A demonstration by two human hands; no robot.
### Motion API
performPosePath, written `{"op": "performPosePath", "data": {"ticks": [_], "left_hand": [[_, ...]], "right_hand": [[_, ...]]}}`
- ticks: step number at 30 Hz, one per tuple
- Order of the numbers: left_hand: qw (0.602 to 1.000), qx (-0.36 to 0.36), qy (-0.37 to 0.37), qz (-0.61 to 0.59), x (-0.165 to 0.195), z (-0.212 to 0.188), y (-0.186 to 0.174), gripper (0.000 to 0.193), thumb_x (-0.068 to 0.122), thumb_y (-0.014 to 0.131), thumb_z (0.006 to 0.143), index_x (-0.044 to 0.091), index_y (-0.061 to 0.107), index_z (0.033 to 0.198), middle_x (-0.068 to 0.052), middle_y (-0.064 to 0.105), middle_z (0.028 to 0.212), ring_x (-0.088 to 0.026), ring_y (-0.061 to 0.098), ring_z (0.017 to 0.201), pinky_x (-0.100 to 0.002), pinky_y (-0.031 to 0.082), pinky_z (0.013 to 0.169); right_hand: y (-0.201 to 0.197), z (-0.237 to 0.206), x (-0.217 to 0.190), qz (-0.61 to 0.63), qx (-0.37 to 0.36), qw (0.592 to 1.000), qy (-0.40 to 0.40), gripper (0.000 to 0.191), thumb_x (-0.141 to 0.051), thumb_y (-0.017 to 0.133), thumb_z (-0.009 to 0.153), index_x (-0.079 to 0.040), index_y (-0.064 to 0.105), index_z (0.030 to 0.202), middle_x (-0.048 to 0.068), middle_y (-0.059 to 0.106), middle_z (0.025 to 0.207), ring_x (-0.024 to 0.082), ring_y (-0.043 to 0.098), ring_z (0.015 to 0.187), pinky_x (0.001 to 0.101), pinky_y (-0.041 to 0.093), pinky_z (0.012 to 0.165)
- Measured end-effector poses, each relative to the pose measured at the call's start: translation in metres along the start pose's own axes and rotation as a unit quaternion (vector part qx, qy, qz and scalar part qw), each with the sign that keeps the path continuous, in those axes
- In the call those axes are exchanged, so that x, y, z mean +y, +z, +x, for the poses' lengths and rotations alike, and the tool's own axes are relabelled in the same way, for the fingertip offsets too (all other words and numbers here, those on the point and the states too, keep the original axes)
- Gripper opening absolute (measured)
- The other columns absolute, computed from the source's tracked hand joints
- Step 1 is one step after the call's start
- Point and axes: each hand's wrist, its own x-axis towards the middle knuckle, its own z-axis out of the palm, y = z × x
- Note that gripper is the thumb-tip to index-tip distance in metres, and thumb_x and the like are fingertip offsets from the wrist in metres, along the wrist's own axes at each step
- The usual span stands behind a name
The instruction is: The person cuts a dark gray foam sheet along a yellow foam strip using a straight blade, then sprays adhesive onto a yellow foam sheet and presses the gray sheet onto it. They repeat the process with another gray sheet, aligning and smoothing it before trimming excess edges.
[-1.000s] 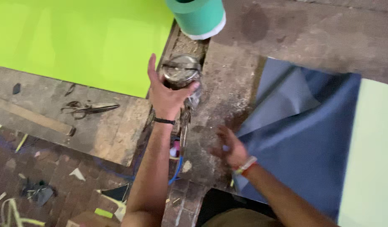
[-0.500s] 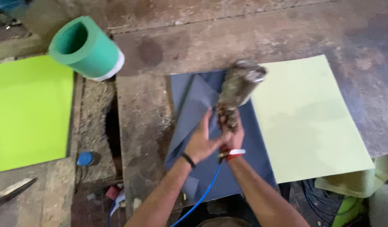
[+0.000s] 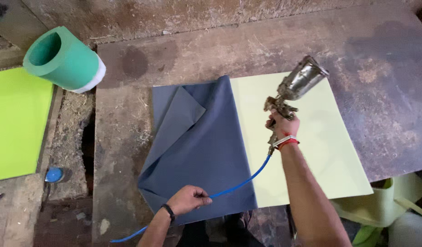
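My right hand [image 3: 282,126] grips the handle of a metal spray gun [image 3: 297,87] with a dull silver cup, held above a pale yellow sheet [image 3: 311,151]. A thin blue hose [image 3: 240,183] runs from the gun's base down and left to my left hand [image 3: 187,199], which is closed around it near the front edge of a blue-grey sheet [image 3: 197,146]. The blue-grey sheet lies flat beside the yellow one, with its upper left corner folded over. Both sheets rest on a worn brown workbench [image 3: 265,41].
A green roll with a white end [image 3: 64,59] lies at the bench's upper left. A bright lime-green sheet [image 3: 16,123] covers a lower surface at far left, with a small blue cap [image 3: 54,174] near it. Pale green items [image 3: 384,206] sit at lower right.
The spray gun went from my left hand to my right, which now holds it over the yellow sheet. My left hand dropped to the hose. The view shifted right across the bench.
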Motion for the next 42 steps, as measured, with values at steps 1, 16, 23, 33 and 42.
{"op": "performPosePath", "data": {"ticks": [1,16,23,33,42], "left_hand": [[1.0,0.006,-0.005,-0.022,0.002,0.004,0.01,0.029,0.033,0.076,0.093,0.006,0.079,0.102,0.002,0.065,0.07,-0.006,0.056,0.06,-0.023,0.045,0.054],[0.99,0.071,-0.104,-0.065,-0.02,0.035,0.068,0.033,0.039,0.076,0.091,0.007,0.082,0.1,0.0,0.068,0.064,-0.009,0.058,0.053,-0.025,0.046,0.053],[0.986,0.145,-0.084,0.017,0.039,0.061,0.106,0.032,0.042,0.075,0.091,0.01,0.082,0.094,0.003,0.064,0.063,-0.008,0.055,0.056,-0.027,0.044,0.055],[0.979,0.194,-0.017,0.053,0.053,0.079,0.142,0.028,0.036,0.081,0.085,0.012,0.084,0.097,-0.001,0.076,0.071,-0.009,0.065,0.062,-0.027,0.052,0.062],[0.986,0.151,0.03,0.062,0.038,0.082,0.162,0.021,0.027,0.082,0.082,0.01,0.084,0.096,0.0,0.078,0.075,-0.01,0.064,0.064,-0.027,0.052,0.063]], "right_hand": [[-0.001,0.006,0.001,0.002,-0.007,1.0,0.006,0.012,-0.004,0.075,0.092,0.003,0.067,0.099,0.009,0.065,0.077,0.018,0.062,0.055,0.0331,0.056,0.048],[-0.146,0.122,-0.047,-0.01,0.035,0.996,-0.084,0.016,-0.001,0.074,0.093,0.0,0.065,0.106,0.009,0.068,0.079,0.017,0.064,0.055,0.0318,0.053,0.046],[-0.224,0.153,-0.075,0.018,0.093,0.988,-0.119,0.018,0.004,0.071,0.091,0.001,0.063,0.107,0.01,0.068,0.081,0.019,0.063,0.055,0.0352,0.051,0.045],[-0.322,0.076,-0.07,0.013,0.126,0.984,-0.124,0.016,0.003,0.071,0.09,0.002,0.064,0.104,0.011,0.07,0.081,0.018,0.066,0.057,0.0337,0.053,0.049],[-0.402,-0.086,-0.031,-0.038,0.209,0.976,-0.039,0.018,-0.003,0.073,0.09,0.001,0.069,0.107,0.006,0.072,0.083,0.015,0.068,0.062,0.031,0.057,0.052]]}}
